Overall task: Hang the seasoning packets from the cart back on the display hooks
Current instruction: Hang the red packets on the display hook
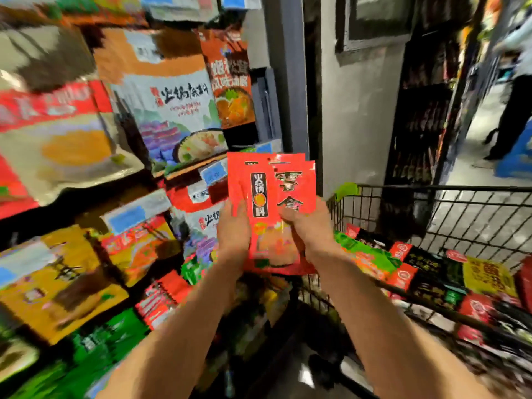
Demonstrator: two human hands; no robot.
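Both my hands hold a small stack of red seasoning packets (269, 197) upright in front of me, between the display and the cart. My left hand (233, 231) grips the stack's left edge. My right hand (309, 228) grips its right side, thumb on the front. The packets are fanned a little, so a second one shows behind the first at the upper right. The display (161, 116) of hanging packets fills the left half of the view, blurred. The black wire cart (431, 194) stands at the right, with more packets (426, 269) lying inside.
A grey pillar (354, 110) rises behind the cart. Dark shelves (417, 125) run along an aisle at the right, where a person (515, 105) stands at the far end. Blue price tags (214, 172) sit on the display rails.
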